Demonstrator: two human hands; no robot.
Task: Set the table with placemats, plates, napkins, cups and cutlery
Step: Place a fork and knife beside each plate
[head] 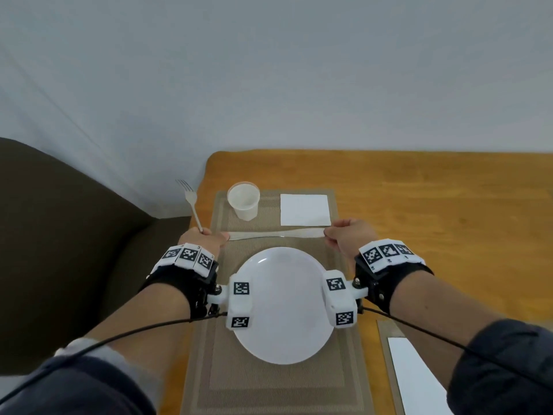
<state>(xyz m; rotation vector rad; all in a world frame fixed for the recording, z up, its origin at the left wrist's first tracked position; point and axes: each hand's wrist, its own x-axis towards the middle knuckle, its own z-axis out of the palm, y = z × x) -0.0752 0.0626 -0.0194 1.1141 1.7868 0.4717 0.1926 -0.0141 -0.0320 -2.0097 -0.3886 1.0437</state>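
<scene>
Left hand (206, 239) clenched on fork (191, 202) handle, tines up and out past table (419, 187) edge, off the mat. Right hand (344, 238) pinching one end of knife (269, 234); knife lying flat across placemat (269, 378) btwn plate (284, 304) and napkin (305, 209), other end reaching the left hand — can't tell if left fingers also touch it. Cup (244, 203) upright at far-left corner of mat, just beside napkin. Plate centred on mat. Second mat w/ napkin (416, 378) peeking in at lower right.

Handling, as judged: fork and knife look like white plastic, so v. light, a bit bendy, slick on woven mat. Best held mid-handle w/ thumb and two fingers, not at tips — end pinch lets knife swing. Cup prob. thin-walled, light, easy to tip w/ a wrist or cable; steer clear. Napkin soft, slides at a nudge. Plate stiff, smooth, likely light too; lift by rim if shifting.

Cutlery not yet laid beside plate.
</scene>
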